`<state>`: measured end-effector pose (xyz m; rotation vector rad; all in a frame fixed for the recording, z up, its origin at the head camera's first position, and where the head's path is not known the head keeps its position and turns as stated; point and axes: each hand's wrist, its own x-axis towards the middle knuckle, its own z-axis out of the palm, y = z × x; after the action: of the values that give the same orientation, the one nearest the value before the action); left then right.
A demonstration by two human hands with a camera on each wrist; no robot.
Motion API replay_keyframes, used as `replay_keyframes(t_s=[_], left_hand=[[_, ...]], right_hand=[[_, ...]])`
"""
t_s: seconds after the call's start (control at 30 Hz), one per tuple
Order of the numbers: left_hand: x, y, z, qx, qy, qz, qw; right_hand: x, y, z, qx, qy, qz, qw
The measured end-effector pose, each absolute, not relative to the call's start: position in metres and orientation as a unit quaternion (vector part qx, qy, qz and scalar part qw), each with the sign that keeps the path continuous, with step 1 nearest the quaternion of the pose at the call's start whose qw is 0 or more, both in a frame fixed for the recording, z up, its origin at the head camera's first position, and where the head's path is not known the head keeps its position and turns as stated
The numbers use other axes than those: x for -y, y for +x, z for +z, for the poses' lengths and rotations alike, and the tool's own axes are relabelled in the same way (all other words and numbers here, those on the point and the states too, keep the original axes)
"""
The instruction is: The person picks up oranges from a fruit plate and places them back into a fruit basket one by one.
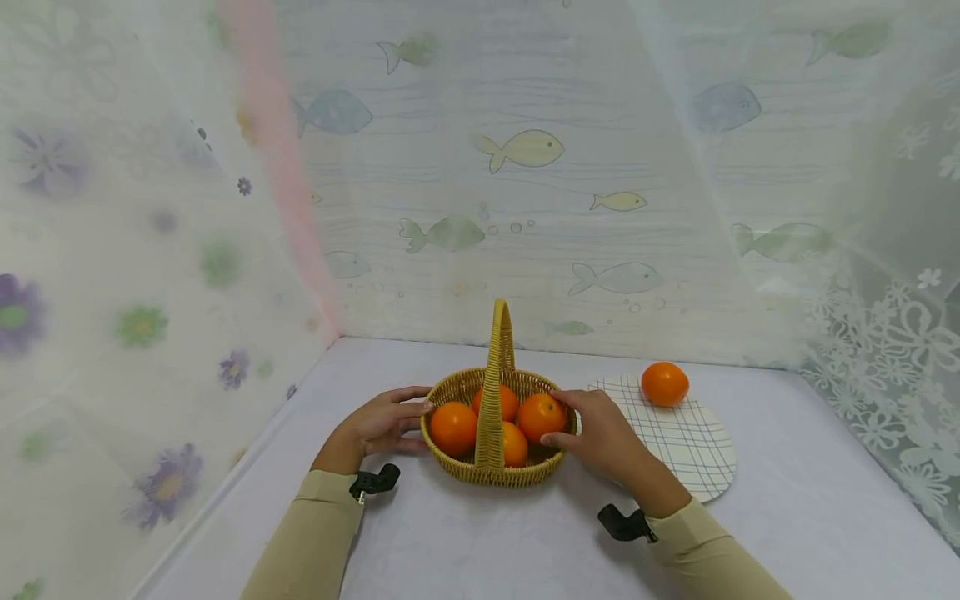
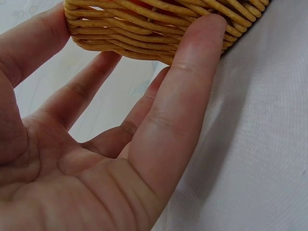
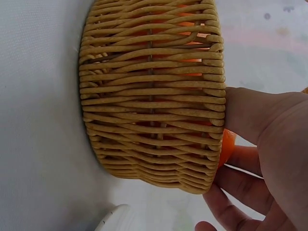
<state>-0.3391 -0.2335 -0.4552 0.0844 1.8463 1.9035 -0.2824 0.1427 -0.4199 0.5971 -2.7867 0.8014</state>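
A yellow woven basket (image 1: 495, 477) with a tall handle (image 1: 491, 400) stands on the table, holding several oranges. At its left end my left hand (image 1: 382, 423) rests spread fingers and a fairly straight thumb (image 2: 168, 115) against the weave. My right hand (image 1: 603, 433) reaches over the right end of the rim, thumb and fingers around the rightmost orange (image 1: 542, 417). In the right wrist view, that orange (image 3: 227, 146) shows between thumb and fingers above the basket wall (image 3: 151, 96). Beside it in the basket lie a left orange (image 1: 453, 428) and others partly behind the handle.
Right of the basket lies a white oval plate (image 1: 705, 454) with a grid pattern, partly behind my right hand. Another orange (image 1: 664, 384) sits at the plate's far edge. A fish-printed curtain (image 1: 465, 175) hangs behind the white table (image 1: 450, 550).
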Motion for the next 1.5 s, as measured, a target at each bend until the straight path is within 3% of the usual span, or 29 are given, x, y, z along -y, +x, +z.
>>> replay_keyframes(t_s=[1.23,1.5], left_hand=[[0.2339,-0.3378,-0.4536,-0.673,0.025,0.697,0.245],[0.2331,-0.3374,-0.4516,-0.676,0.023,0.695,0.244]], right_hand=[[-0.1436,-0.2839,-0.4257,0.932,0.203,0.280,0.109],[-0.1483,-0.2875,-0.4221,0.931,0.184,0.285,0.135]])
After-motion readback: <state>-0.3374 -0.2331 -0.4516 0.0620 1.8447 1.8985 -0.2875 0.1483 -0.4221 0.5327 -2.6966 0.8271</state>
